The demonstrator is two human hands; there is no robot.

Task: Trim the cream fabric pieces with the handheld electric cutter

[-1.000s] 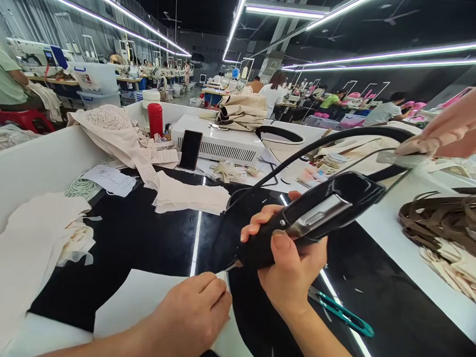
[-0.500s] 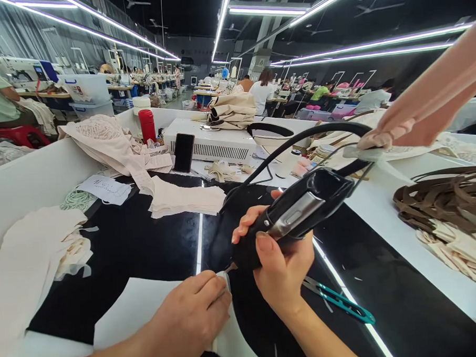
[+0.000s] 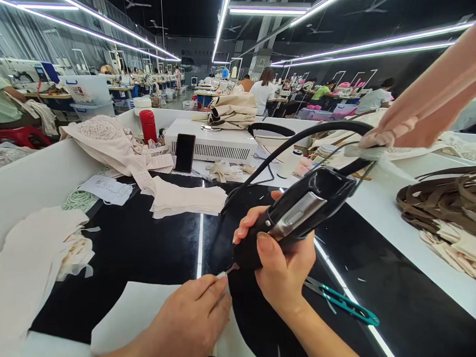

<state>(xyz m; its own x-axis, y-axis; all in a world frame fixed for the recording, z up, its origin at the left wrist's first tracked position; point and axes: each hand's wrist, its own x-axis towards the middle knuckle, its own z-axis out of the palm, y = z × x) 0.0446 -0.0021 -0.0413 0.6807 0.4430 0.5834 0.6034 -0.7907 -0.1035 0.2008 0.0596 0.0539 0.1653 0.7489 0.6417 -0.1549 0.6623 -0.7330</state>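
Observation:
My right hand (image 3: 283, 271) is wrapped round a black corded hand tool (image 3: 307, 196) with a silver lever on its side, thumb lying along the body. The tool's small tip points down and left, close to the edge of a white fabric piece (image 3: 123, 315). Pinched together, the fingers of my left hand (image 3: 196, 317) grip that edge just left of the tip. The fabric lies on the black table top (image 3: 154, 256), partly hidden under my left hand and forearm. Teal thread snips (image 3: 348, 305) rest to the right of my right wrist.
A thick black cable (image 3: 295, 136) arches from the tool, tied up with pink cloth (image 3: 427, 96). Stacked cream fabric pieces (image 3: 187, 196), a phone (image 3: 185, 152), a white vented box (image 3: 221, 145) and a red bottle (image 3: 148, 126) stand beyond. Brown straps (image 3: 444, 196) lie right, pale fabric (image 3: 32, 256) left.
My left hand has shifted slightly down, and the white fabric's far edge with it. The tool's tip shows a little more at the fabric edge; my grip on both is the same.

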